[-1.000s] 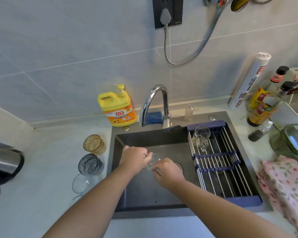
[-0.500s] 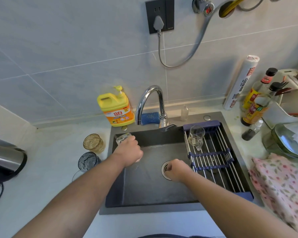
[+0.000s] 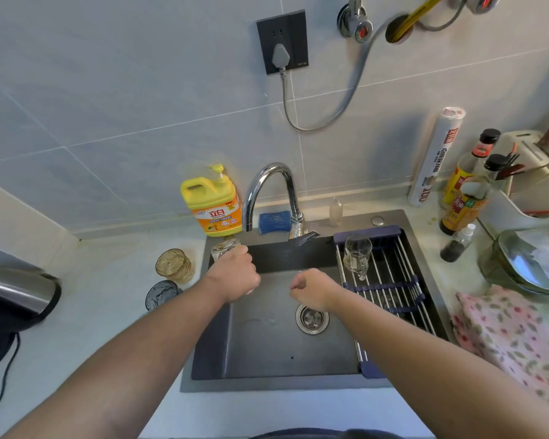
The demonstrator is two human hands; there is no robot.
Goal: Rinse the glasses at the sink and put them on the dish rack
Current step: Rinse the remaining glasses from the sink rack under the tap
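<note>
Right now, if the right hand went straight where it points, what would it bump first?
Likely the left hand, gripping a clear glass at the sink's back left corner. The right hand points that way across it, though depth is unclear.

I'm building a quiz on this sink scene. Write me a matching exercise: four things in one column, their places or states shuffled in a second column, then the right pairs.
Column one
1. amber glass
2. blue sponge
3. floral cloth
4. left hand

Column two
A. grips a clear glass
B. on the counter, right of the sink
C. on the counter, left of the sink
D. behind the faucet

Pairs: 1-C, 2-D, 3-B, 4-A
</note>
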